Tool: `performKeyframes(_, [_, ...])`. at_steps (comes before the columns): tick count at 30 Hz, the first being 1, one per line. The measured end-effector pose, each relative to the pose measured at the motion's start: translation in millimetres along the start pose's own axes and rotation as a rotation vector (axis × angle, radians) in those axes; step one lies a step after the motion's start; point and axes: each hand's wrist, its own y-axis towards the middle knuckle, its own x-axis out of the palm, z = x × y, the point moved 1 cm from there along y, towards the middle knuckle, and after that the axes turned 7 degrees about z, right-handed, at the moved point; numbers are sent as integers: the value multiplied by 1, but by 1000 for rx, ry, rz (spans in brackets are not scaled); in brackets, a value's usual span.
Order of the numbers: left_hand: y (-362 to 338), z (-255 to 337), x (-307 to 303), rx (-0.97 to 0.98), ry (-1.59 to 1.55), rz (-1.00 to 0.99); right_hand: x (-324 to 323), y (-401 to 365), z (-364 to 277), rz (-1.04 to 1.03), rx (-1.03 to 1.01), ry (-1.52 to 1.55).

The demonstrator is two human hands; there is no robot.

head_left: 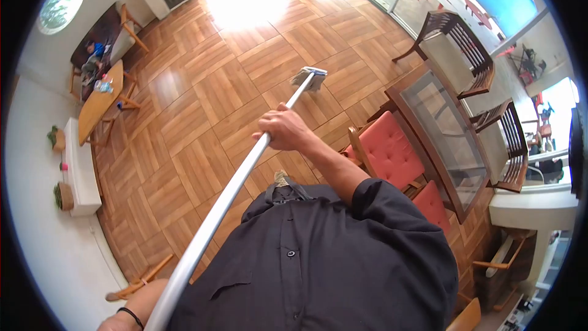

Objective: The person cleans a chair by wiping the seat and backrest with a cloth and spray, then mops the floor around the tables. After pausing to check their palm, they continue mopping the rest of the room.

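Observation:
A flat mop with a long silver handle (pixel 229 190) slants across the view, from the lower left up to its grey, stringy head (pixel 302 77) on the wooden floor. My right hand (pixel 283 128) is closed around the handle, partway up from the mop head. At the bottom left edge, my left hand (pixel 113 323) shows only in part, beside the near end of the handle. A black band circles that wrist. The fingers of my left hand lie out of the frame, so their grip on the handle is hidden.
On the right, a glass-topped wooden table (pixel 444 135) has red cushioned seats (pixel 392 150) and slatted chairs (pixel 456 49) around it. On the left are a small wooden table (pixel 101 107), a dark sofa (pixel 98 37) and a white ledge (pixel 79 171) with potted plants.

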Motion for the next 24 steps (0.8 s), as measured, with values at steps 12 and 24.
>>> performKeyframes(12, [34,-366,-170,-158,-448,-92,-43,119,277,187,332,-279])
performKeyframes(24, [139,-720,-206,-284,-300,-142,-79,278,587,252,561,-325])
